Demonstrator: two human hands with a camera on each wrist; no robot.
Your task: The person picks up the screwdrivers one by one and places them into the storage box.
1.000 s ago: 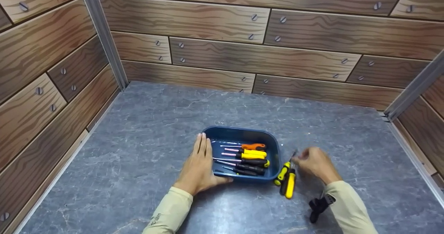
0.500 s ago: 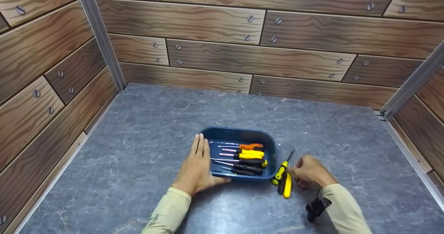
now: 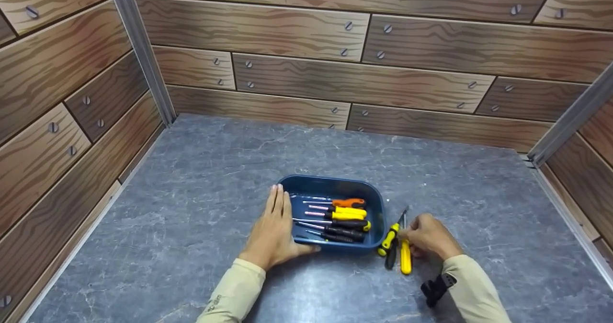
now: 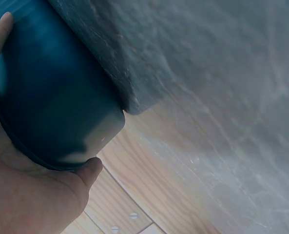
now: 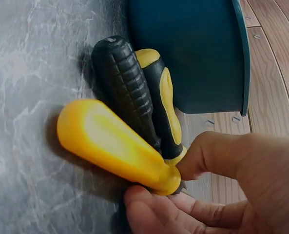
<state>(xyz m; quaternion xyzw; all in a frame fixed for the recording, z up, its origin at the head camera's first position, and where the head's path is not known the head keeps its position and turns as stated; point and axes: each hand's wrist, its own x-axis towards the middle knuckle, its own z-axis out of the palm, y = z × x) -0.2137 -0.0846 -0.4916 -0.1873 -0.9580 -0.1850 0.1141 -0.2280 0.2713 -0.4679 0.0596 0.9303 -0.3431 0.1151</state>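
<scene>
A dark blue plastic bin (image 3: 335, 187) holds several screwdrivers lying side by side: one with an orange handle (image 3: 348, 202), others yellow (image 3: 348, 216) or black (image 3: 346, 232). My left hand (image 3: 270, 234) rests along the bin's left end, fingers straight and thumb spread against the near wall. Right of the bin, my right hand (image 3: 431, 236) pinches a yellow screwdriver (image 5: 110, 141) where handle meets shaft; its fingers hide part of the shaft. Beside it lie a screwdriver with a ribbed black handle (image 5: 125, 80) and a yellow-and-black screwdriver (image 3: 390, 239), close to the bin's right wall.
The grey marbled tabletop (image 3: 230, 160) surrounds the bin. Wood-patterned panels (image 3: 297, 74) stand along the back and both sides, joined by metal corner posts (image 3: 141, 54). A black device (image 3: 437, 289) is strapped at my right wrist.
My right hand has come down and nearer to me onto the yellow screwdriver, whose handle has swung right, away from the black one. My left hand stays on the bin.
</scene>
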